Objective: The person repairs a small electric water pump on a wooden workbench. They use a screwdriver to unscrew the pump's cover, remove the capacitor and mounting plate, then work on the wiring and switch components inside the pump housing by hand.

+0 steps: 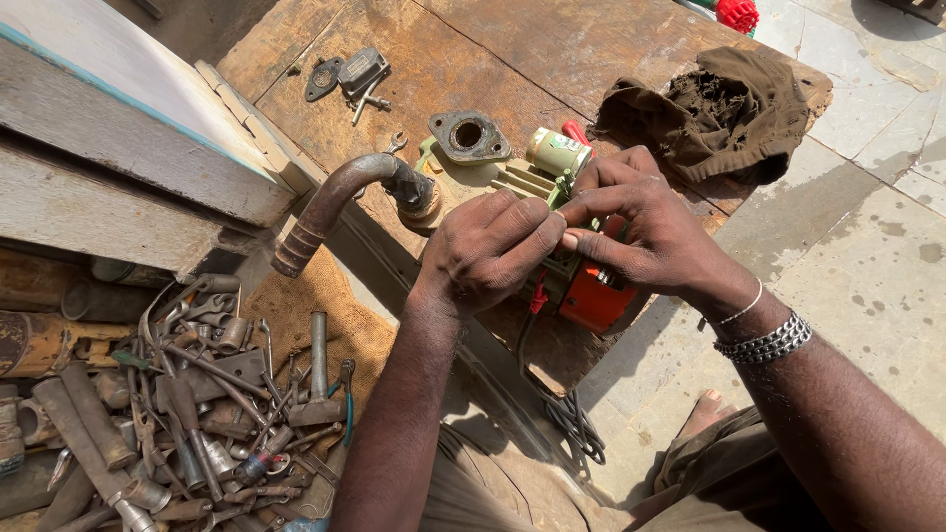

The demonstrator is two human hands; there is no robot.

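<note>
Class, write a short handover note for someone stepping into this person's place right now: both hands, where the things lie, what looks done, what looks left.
Left hand: fingers curled, pinching a small part against the right hand; what it is cannot be told.
Right hand: fingertips meeting the left's, above the orange-and-green motor unit on the worn wooden board.
Grey metal flange lies loose behind; curved rusty pipe to the left.
Done: flange off.
Left: the small part remains in hand.

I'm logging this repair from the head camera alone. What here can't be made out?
- What the fingertips pinch: too small, covered by left hand and right hand.
- Orange motor: mostly behind both hands.
- Red object: cut by the top edge.
- Tool pile: cut by the left and bottom edges; pieces overlap.
- Under the brown rag: covered.
</note>
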